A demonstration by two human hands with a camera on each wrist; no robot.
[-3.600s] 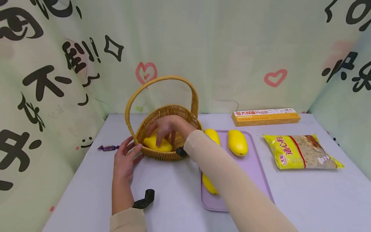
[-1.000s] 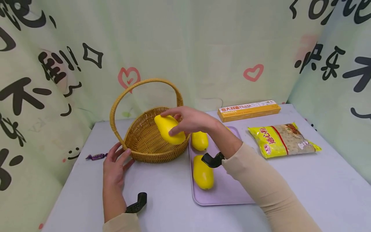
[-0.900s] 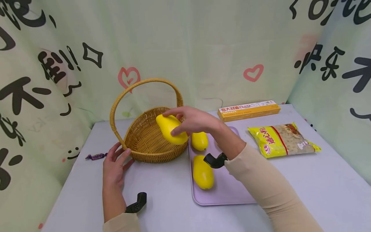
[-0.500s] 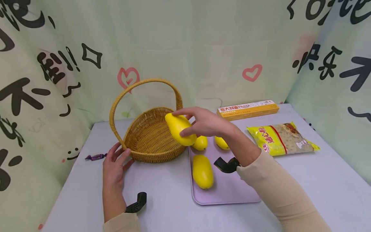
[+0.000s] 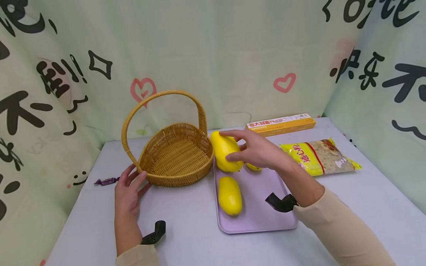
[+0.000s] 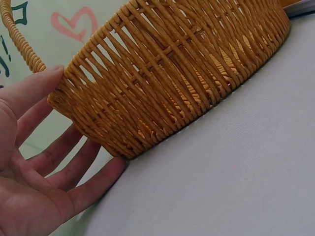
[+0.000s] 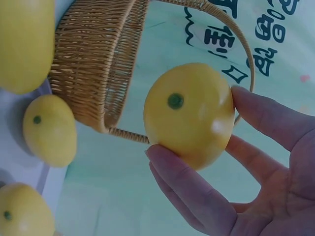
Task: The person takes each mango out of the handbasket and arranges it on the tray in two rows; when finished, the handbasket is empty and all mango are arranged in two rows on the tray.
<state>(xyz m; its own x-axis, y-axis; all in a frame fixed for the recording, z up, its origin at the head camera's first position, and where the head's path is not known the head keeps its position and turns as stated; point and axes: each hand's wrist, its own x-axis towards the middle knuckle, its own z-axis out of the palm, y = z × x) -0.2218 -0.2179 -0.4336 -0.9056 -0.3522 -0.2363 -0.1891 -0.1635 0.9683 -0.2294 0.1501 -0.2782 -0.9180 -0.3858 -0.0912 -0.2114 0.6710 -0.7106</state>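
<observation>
My right hand (image 5: 256, 149) holds a smooth yellow mango (image 5: 224, 153) between thumb and fingertips, just right of the basket and over the tray's far left corner. In the right wrist view this mango (image 7: 187, 118) shows a green stem spot. My left hand (image 5: 128, 190) grips the left side of the woven basket (image 5: 179, 181), thumb at the rim by the handle, fingers along the outer wall. The basket's visible floor is bare. On the lilac tray (image 5: 266, 210) lies one mango (image 5: 229, 195) near the left edge; another mango (image 5: 254, 167) is mostly hidden behind my right hand.
An orange pasta box (image 5: 281, 125) lies at the back right of the white table. In front of it is a yellow-and-clear food bag (image 5: 323, 157). A purple-wrapped candy (image 5: 106, 181) sits left of the basket. Printed curtains (image 5: 233, 66) hang behind and at the sides.
The mango was inside the basket with my right hand on it; lifted out, it has moved right over the tray. My left hand has stayed at the basket. The head view has shifted slightly.
</observation>
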